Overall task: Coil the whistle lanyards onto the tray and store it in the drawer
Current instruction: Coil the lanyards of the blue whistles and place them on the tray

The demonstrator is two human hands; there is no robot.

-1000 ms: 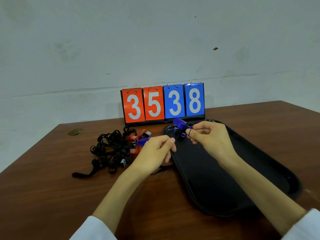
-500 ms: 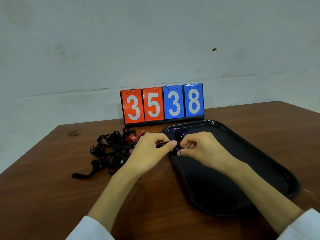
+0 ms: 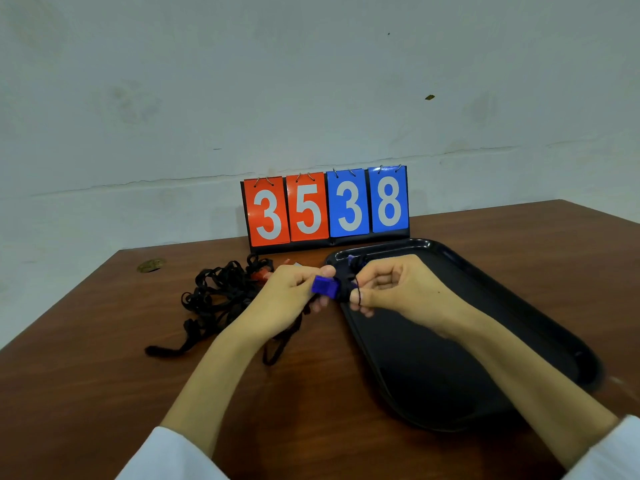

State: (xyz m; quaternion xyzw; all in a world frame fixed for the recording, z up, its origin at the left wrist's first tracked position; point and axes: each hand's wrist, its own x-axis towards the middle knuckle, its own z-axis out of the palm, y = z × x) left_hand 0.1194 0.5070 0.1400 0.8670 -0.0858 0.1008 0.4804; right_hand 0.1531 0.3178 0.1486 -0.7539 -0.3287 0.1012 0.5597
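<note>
Pale, stained wall point(image 3: 311, 81) behind, a crack line running across it low down. Brown wooden table point(image 3: 86, 375) fills the lower view. Flip scoreboard point(image 3: 325, 206) stands at the far table edge against the wall: red 3 and 5, blue 3 and 8. Small brass-coloured round thing point(image 3: 150, 265) lies on the table at far left; can't tell what it is.

Left hand point(image 3: 287, 299): fingers curled, pinching a blue whistle point(image 3: 323, 285) between thumb and fingertips, held up off the table just left of the tray's left rim. Right hand point(image 3: 398, 289): fingers curled in tight, pinching a thin dark cord point(image 3: 358, 296) at the whistle's right end; the cord crosses one fingertip. The two hands are almost touching, with the whistle between them. White sleeves point(image 3: 166, 455) show at both wrists at the bottom edge.

Black oval tray point(image 3: 450, 358) lies flat on the table, right of centre, under the right hand and forearm. Small dark bundle with a purple bit point(image 3: 350, 258) sits at its far left corner, mostly hidden behind the right hand.

Tangled pile of black lanyards point(image 3: 214, 296) is on the table left of the tray, partly behind the left hand, with a red whistle point(image 3: 259, 273) in it.
</note>
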